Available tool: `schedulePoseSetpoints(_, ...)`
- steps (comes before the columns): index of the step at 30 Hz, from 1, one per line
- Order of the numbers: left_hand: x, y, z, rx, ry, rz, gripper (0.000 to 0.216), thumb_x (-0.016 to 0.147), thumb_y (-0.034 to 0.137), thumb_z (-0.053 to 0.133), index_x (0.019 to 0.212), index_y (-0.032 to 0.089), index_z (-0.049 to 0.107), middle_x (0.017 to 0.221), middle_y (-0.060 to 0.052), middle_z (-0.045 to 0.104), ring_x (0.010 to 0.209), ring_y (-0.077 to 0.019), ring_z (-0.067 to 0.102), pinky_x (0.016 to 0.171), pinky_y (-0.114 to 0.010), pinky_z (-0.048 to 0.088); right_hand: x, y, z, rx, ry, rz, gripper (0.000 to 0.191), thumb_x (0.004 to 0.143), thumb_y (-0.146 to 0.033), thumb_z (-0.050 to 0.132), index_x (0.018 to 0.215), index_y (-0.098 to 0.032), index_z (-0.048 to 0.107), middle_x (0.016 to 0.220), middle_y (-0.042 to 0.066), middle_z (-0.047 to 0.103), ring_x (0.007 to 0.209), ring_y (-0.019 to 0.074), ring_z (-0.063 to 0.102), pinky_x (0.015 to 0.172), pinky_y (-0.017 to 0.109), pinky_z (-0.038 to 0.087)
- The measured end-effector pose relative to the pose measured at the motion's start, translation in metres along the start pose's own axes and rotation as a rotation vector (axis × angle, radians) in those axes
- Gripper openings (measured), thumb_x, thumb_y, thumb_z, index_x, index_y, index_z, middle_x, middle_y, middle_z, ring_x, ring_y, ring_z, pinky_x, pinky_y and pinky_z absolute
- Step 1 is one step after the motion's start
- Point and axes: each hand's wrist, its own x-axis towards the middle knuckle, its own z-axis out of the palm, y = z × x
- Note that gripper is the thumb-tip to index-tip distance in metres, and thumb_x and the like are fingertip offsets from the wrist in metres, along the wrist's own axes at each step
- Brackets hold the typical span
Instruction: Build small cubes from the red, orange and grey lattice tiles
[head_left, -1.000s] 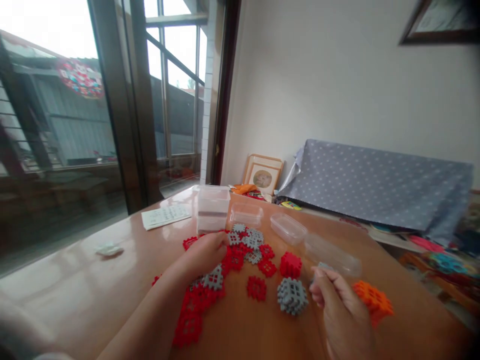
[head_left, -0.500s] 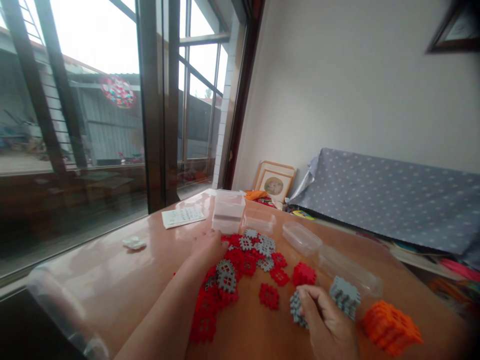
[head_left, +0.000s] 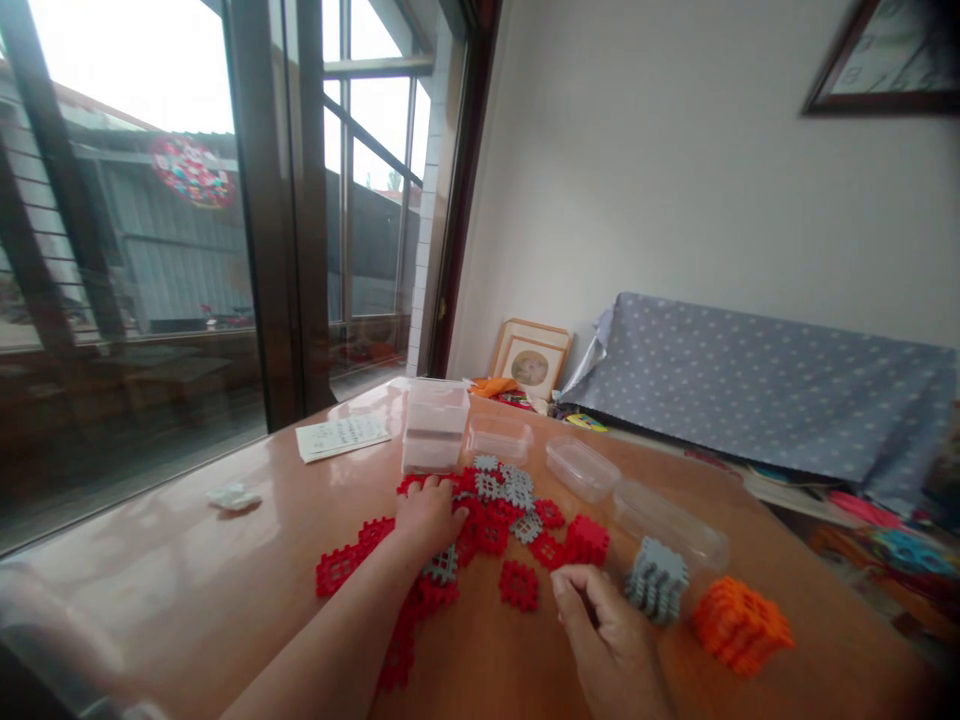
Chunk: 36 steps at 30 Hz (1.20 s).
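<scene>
My left hand (head_left: 429, 513) lies palm down on a heap of flat red and grey interlocking tiles (head_left: 480, 520), fingers curled over the pieces; what it grips is hidden. My right hand (head_left: 604, 630) hovers low over the table with fingers curled, just left of a stacked grey tile block (head_left: 655, 580). A loose red tile (head_left: 519, 585) lies between my hands. A red tile block (head_left: 586, 540) stands behind my right hand, and an orange tile block (head_left: 741, 625) sits at the right.
Clear plastic boxes (head_left: 435, 425) and lids (head_left: 579, 466) line the far side of the brown table (head_left: 225, 590). A paper sheet (head_left: 341, 436) and a crumpled tissue (head_left: 232, 496) lie at the left. A grey dotted cloth (head_left: 757, 385) covers furniture at the right.
My right hand has let go of the grey block, which now stands on the table to its right. My left hand has stayed on the tile heap.
</scene>
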Motion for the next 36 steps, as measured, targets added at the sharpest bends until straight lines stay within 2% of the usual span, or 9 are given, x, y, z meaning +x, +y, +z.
schedulePoseSetpoints(8,-0.004,0.013,-0.002,-0.029,-0.036,0.066,0.042,0.088,0.054,0.053,0.114,0.022,0.064,0.126,-0.015,0.063,0.115,-0.0365,0.058,0.094,-0.049,0.044,0.000,-0.002,-0.003,0.039,0.027,0.040,0.039,0.094,-0.054,0.052,0.082,-0.021,0.069,0.069,0.001,0.063,0.063,0.0172,0.058,0.059,0.024,0.045)
schedulePoseSetpoints(12,-0.005,0.013,-0.009,-0.039,0.018,0.078,0.036,0.091,0.048,0.050,0.111,0.022,0.064,0.127,-0.015,0.063,0.117,-0.0348,0.057,0.095,-0.048,0.043,0.004,0.004,-0.014,0.079,0.112,0.159,0.039,0.092,-0.058,0.054,0.091,-0.021,0.069,0.069,-0.001,0.061,0.065,0.0175,0.056,0.060,0.025,0.045)
schedulePoseSetpoints(16,-0.009,0.019,-0.017,-0.031,0.057,0.115,0.031,0.088,0.043,0.056,0.109,0.022,0.065,0.125,-0.015,0.064,0.119,-0.0359,0.055,0.097,-0.049,0.041,0.007,0.008,-0.026,0.111,0.221,0.254,0.042,0.092,-0.061,0.055,0.096,-0.021,0.067,0.074,0.000,0.064,0.073,0.0190,0.059,0.066,0.027,0.045)
schedulePoseSetpoints(20,-0.022,0.036,-0.027,-0.104,-0.030,0.322,0.025,0.087,0.036,0.060,0.107,0.024,0.066,0.119,-0.011,0.068,0.116,-0.0313,0.058,0.097,-0.043,0.044,0.010,0.009,-0.034,0.149,0.304,0.270,0.040,0.093,-0.059,0.055,0.093,-0.021,0.067,0.074,0.000,0.063,0.076,0.0185,0.059,0.070,0.028,0.045)
schedulePoseSetpoints(23,-0.036,0.053,-0.029,-0.166,-0.112,0.507,0.024,0.086,0.033,0.060,0.107,0.025,0.067,0.113,-0.008,0.070,0.107,-0.0285,0.063,0.090,-0.037,0.047,0.014,0.010,-0.040,0.208,0.438,0.260,0.037,0.093,-0.056,0.058,0.087,-0.020,0.066,0.071,-0.002,0.060,0.072,0.0158,0.055,0.069,0.027,0.044)
schedulePoseSetpoints(29,-0.053,0.071,-0.020,-0.198,-0.272,0.601,0.022,0.079,0.029,0.065,0.101,0.026,0.068,0.105,-0.006,0.072,0.099,-0.0272,0.066,0.084,-0.034,0.050,0.025,0.015,-0.050,0.410,0.648,0.330,0.032,0.086,-0.049,0.067,0.094,-0.019,0.070,0.068,-0.004,0.057,0.066,0.0132,0.050,0.062,0.026,0.041)
schedulePoseSetpoints(31,-0.053,0.072,-0.016,-0.173,-0.273,0.612,0.025,0.075,0.029,0.069,0.100,0.026,0.068,0.105,-0.006,0.071,0.100,-0.0281,0.066,0.085,-0.035,0.051,0.026,0.016,-0.048,0.447,0.646,0.339,0.031,0.085,-0.049,0.067,0.092,-0.019,0.070,0.066,-0.004,0.056,0.063,0.0128,0.049,0.059,0.026,0.039)
schedulePoseSetpoints(36,-0.051,0.072,-0.007,-0.144,-0.245,0.633,0.027,0.069,0.026,0.071,0.096,0.024,0.067,0.104,-0.007,0.068,0.100,-0.0287,0.064,0.086,-0.038,0.051,0.023,0.015,-0.038,0.470,0.510,0.304,0.032,0.088,-0.048,0.065,0.074,-0.019,0.063,0.064,-0.004,0.054,0.061,0.0120,0.046,0.058,0.025,0.038)
